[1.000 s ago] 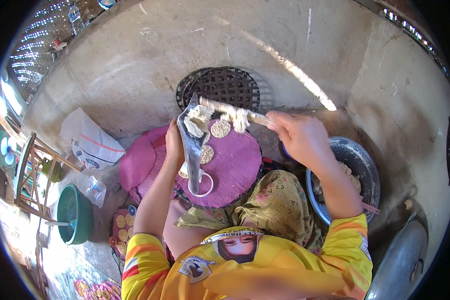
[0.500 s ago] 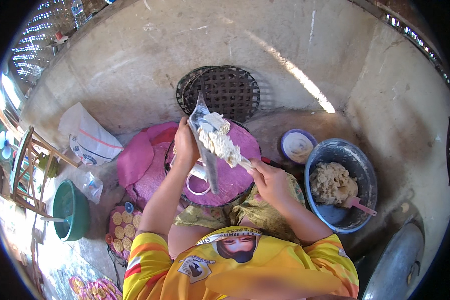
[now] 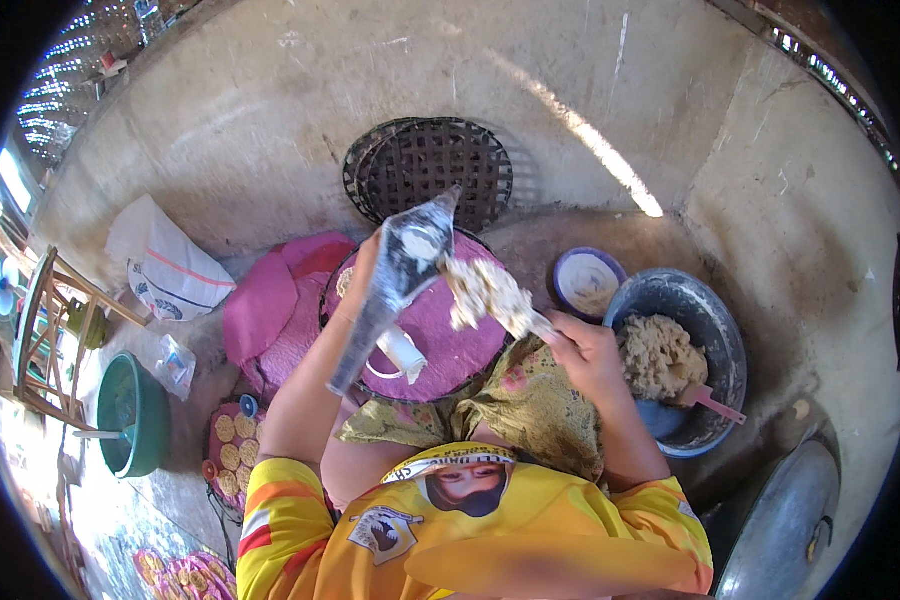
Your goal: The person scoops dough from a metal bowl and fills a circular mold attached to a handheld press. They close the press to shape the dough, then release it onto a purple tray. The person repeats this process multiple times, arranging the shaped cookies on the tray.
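Note:
My left hand (image 3: 362, 275), partly hidden, grips a clear, pointed plastic bag (image 3: 380, 315) smeared with white paste inside, tilted up to the right. In my right hand (image 3: 585, 355) is a flat stick (image 3: 540, 325) heaped with pale, sticky dough (image 3: 485, 295), the clump close against the bag's right side. Below them lies a pink-covered round tray (image 3: 455, 370) with a white cylindrical tool (image 3: 402, 352) and ring, and a speckled round piece mostly hidden behind my left hand.
Right: blue tub (image 3: 730, 350) of dough with pink spatula (image 3: 720, 405), purple-rimmed bowl (image 3: 590, 282), metal lid (image 3: 780, 515). Back: woven baskets (image 3: 425, 165) against a wall. Left: white sack (image 3: 165, 260), wooden frame (image 3: 50, 345), green bucket (image 3: 135, 430), tray of round pieces (image 3: 232, 450).
My right hand has dropped from its earlier high position, then risen slightly rightward with the loaded stick. The bag has tilted, its upper tip swinging rightward and its lower end leftward.

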`<state>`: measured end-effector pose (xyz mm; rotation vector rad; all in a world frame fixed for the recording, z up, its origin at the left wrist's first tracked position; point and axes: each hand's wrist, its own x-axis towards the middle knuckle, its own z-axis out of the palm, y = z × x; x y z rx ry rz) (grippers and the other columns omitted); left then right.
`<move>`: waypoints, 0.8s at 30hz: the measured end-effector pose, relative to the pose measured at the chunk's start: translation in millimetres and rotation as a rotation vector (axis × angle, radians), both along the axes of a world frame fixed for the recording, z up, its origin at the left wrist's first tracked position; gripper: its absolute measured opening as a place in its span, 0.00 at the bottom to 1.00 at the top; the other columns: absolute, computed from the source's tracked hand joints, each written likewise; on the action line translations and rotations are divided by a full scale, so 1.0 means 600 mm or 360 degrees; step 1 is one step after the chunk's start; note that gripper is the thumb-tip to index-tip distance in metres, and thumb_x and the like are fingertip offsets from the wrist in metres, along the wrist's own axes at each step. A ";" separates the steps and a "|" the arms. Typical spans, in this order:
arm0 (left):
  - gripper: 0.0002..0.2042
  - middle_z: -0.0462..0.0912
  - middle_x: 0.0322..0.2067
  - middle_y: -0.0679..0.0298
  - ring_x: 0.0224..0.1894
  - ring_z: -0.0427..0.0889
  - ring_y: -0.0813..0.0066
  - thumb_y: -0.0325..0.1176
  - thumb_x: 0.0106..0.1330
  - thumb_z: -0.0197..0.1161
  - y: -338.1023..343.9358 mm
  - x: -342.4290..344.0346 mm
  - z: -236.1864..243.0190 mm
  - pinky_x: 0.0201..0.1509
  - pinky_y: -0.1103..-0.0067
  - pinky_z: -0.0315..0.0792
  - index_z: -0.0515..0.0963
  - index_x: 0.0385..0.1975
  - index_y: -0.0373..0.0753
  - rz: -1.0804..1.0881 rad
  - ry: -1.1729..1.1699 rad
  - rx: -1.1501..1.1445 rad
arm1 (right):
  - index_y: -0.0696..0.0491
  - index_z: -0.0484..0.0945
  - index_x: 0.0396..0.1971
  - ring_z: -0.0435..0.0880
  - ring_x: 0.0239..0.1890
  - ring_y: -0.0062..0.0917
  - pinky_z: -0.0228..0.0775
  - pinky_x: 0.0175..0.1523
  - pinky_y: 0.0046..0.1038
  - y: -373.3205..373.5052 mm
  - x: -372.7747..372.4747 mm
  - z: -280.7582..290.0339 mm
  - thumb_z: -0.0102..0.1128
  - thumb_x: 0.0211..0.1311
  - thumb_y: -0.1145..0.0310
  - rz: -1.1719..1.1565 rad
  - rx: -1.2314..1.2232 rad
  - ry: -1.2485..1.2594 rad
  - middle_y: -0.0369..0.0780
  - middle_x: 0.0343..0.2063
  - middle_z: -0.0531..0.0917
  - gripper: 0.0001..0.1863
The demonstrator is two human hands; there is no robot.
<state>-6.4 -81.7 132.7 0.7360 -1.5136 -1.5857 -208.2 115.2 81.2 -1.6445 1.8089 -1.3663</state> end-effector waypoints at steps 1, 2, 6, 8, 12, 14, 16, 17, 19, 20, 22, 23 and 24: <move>0.14 0.75 0.40 0.59 0.41 0.75 0.75 0.27 0.59 0.51 0.006 0.005 0.004 0.44 0.80 0.72 0.70 0.45 0.34 -0.0016 0.0257 0.0273 | 0.57 0.75 0.40 0.69 0.18 0.13 0.61 0.24 0.16 0.022 -0.015 0.002 0.53 0.55 0.74 0.0038 0.0060 -0.0192 0.34 0.16 0.73 0.12; 0.16 0.75 0.40 0.60 0.42 0.74 0.73 0.24 0.54 0.57 0.012 0.014 0.011 0.45 0.78 0.71 0.70 0.44 0.35 -0.0026 0.0186 0.0180 | 0.57 0.75 0.40 0.69 0.18 0.13 0.61 0.24 0.16 0.044 -0.033 0.005 0.53 0.55 0.74 0.0127 0.0120 -0.0402 0.33 0.16 0.73 0.12; 0.20 0.76 0.36 0.62 0.39 0.74 0.73 0.18 0.40 0.67 0.026 0.044 0.050 0.42 0.78 0.70 0.72 0.36 0.35 -0.0082 -0.0099 -0.0027 | 0.56 0.77 0.40 0.73 0.21 0.16 0.65 0.27 0.20 0.157 -0.146 0.020 0.54 0.54 0.74 -0.0766 0.0475 -0.0056 0.34 0.21 0.77 0.12; 0.13 0.75 0.28 0.63 0.33 0.73 0.73 0.21 0.37 0.66 0.035 0.043 0.062 0.37 0.78 0.68 0.75 0.27 0.34 -0.0367 0.0237 -0.0009 | 0.57 0.78 0.36 0.77 0.24 0.22 0.68 0.30 0.24 0.200 -0.187 0.014 0.54 0.53 0.74 -0.1242 0.0911 0.0819 0.38 0.26 0.81 0.10; 0.12 0.73 0.25 0.58 0.31 0.72 0.66 0.30 0.37 0.62 0.065 0.004 0.059 0.38 0.74 0.67 0.74 0.24 0.32 -0.0731 0.0656 0.0127 | 0.54 0.79 0.36 0.80 0.32 0.24 0.69 0.40 0.25 0.178 -0.183 -0.014 0.57 0.52 0.69 -0.0956 0.0688 0.0462 0.42 0.32 0.81 0.10; 0.15 0.71 0.24 0.58 0.30 0.71 0.65 0.35 0.36 0.61 0.088 -0.018 0.052 0.37 0.72 0.67 0.74 0.23 0.32 -0.0893 0.0826 0.0230 | 0.56 0.79 0.35 0.79 0.34 0.23 0.68 0.43 0.24 0.121 -0.128 -0.025 0.56 0.54 0.67 -0.0455 0.0250 -0.0213 0.41 0.32 0.81 0.11; 0.16 0.69 0.23 0.59 0.30 0.70 0.65 0.38 0.36 0.61 0.109 -0.038 0.046 0.38 0.73 0.66 0.74 0.23 0.32 -0.1060 0.0977 0.0331 | 0.58 0.78 0.36 0.78 0.36 0.23 0.67 0.43 0.24 0.053 -0.068 -0.024 0.55 0.54 0.60 0.0192 0.0137 -0.0386 0.40 0.32 0.81 0.17; 0.17 0.67 0.23 0.61 0.29 0.70 0.65 0.39 0.36 0.61 0.121 -0.047 0.041 0.38 0.73 0.65 0.74 0.23 0.32 -0.1030 0.1063 0.0362 | 0.63 0.77 0.35 0.78 0.35 0.25 0.67 0.43 0.24 0.021 -0.032 -0.024 0.57 0.51 0.56 0.0568 -0.0002 -0.0729 0.43 0.30 0.81 0.23; 0.16 0.69 0.24 0.60 0.31 0.70 0.64 0.38 0.37 0.61 0.132 -0.052 0.035 0.39 0.72 0.65 0.74 0.25 0.33 -0.0953 0.1147 0.0473 | 0.66 0.76 0.33 0.78 0.36 0.27 0.69 0.40 0.25 -0.025 0.026 -0.019 0.58 0.46 0.54 0.0892 0.0153 -0.1380 0.48 0.31 0.80 0.26; 0.16 0.69 0.25 0.59 0.31 0.70 0.63 0.38 0.37 0.61 0.133 -0.048 0.032 0.40 0.71 0.65 0.74 0.25 0.33 -0.0905 0.1167 0.0520 | 0.65 0.76 0.32 0.78 0.36 0.27 0.70 0.39 0.24 -0.040 0.041 -0.013 0.58 0.45 0.54 0.0947 0.0186 -0.1500 0.48 0.32 0.79 0.26; 0.17 0.72 0.32 0.56 0.35 0.72 0.64 0.36 0.44 0.60 0.124 -0.023 0.025 0.40 0.70 0.68 0.74 0.32 0.32 -0.0507 0.0941 0.0265 | 0.65 0.77 0.31 0.78 0.37 0.27 0.71 0.35 0.24 -0.067 0.059 -0.004 0.59 0.43 0.55 0.1035 0.0395 -0.1727 0.50 0.33 0.79 0.25; 0.17 0.72 0.36 0.55 0.38 0.73 0.64 0.37 0.46 0.62 0.110 0.003 0.023 0.43 0.68 0.68 0.74 0.33 0.32 -0.0272 0.0711 0.0093 | 0.64 0.72 0.37 0.77 0.36 0.29 0.73 0.30 0.25 -0.081 0.062 0.000 0.57 0.43 0.55 0.1024 0.0467 -0.1713 0.49 0.35 0.76 0.27; 0.17 0.74 0.36 0.56 0.39 0.73 0.65 0.35 0.45 0.63 0.099 0.027 0.019 0.44 0.68 0.68 0.74 0.34 0.33 -0.0076 0.0516 -0.0032 | 0.64 0.70 0.39 0.77 0.35 0.29 0.73 0.31 0.26 -0.091 0.065 0.002 0.57 0.43 0.56 0.1094 0.0286 -0.2006 0.49 0.34 0.76 0.28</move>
